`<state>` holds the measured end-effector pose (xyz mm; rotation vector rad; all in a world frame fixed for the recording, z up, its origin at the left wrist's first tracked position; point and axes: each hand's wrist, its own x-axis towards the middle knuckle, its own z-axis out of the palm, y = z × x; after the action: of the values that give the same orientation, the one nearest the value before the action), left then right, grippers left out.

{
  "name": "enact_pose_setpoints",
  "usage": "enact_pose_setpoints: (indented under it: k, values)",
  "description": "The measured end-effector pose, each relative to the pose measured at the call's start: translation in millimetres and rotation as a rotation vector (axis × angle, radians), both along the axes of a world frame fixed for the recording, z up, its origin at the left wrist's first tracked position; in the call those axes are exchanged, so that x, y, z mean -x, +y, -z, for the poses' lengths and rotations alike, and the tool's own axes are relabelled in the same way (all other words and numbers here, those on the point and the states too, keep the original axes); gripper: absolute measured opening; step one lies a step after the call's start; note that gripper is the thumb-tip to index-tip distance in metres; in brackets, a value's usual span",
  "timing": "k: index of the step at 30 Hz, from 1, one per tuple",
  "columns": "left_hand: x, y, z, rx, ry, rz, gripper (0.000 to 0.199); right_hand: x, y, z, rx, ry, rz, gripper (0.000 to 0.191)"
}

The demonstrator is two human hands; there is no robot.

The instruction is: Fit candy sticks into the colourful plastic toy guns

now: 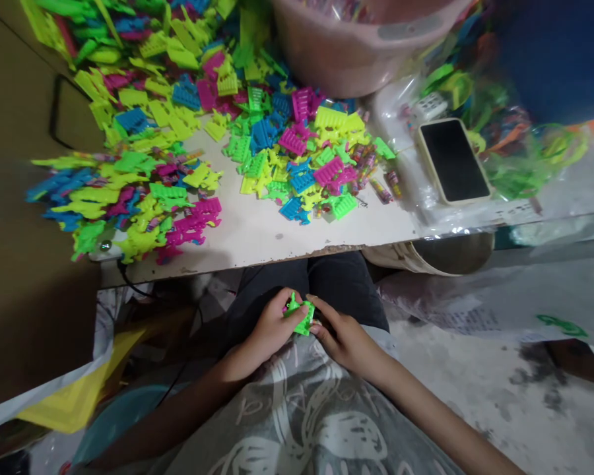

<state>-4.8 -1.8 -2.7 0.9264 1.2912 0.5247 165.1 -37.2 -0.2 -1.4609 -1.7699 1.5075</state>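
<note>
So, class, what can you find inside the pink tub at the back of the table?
Inside the pink tub, small multicoloured pieces show, too blurred to name. Its near wall hides whatever lies lower down, and the picture's top edge cuts off the rest.

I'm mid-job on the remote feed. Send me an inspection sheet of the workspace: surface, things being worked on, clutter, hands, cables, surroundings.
Surface: white tabletop, front edge chipped.
Things being worked on: one green toy piece, held over the lap; piles of yellow, green, blue and pink plastic pieces on the tabletop.
Clutter: phone at right, screen dark; pink basin at the back; clear plastic bags with colourful contents at far right.
Hands: left hand and right hand both hold the green toy piece.
Cables: black cable hanging at the front left corner.
Surroundings: teal tub at lower left.
</note>
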Motion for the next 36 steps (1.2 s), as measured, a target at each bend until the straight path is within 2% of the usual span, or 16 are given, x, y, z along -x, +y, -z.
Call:
enact_pose_setpoints:
  k: [8,21,24,27,30,33,36]
  values:
    - [-2.0,-0.9,5.6,-0.140,0.090,0.069,0.017,4.9,-5.7,11.8,0.052,0.080,0.147,0.044]
    - [-1.1,-0.9,5.0,-0.111,0.065,0.049,0.019,6.7,-2.5,9.8,-0.031,0.106,0.142,0.040]
    - [-0.6,-0.2,1.8,-0.066,0.015,0.020,0.020,6.6,-0.7,8.5,-0.018,0.117,0.141,0.041]
    - [-0.3,2.5,-2.1,-0.020,-0.051,-0.022,0.020,3.6,0.6,10.9,0.017,0.142,0.158,0.050]
    - [-1.5,4.9,-4.4,0.018,-0.082,-0.092,0.020,-3.1,1.2,15.9,0.075,0.184,0.241,0.058]
    - [-3.9,5.4,-6.0,0.056,-0.116,-0.197,0.024,-11.4,2.9,18.8,0.130,0.200,0.325,0.049]
    - [-1.0,10.5,-7.8,0.051,-0.144,-0.305,0.030,-16.4,9.0,19.2,0.116,0.165,0.303,0.040]
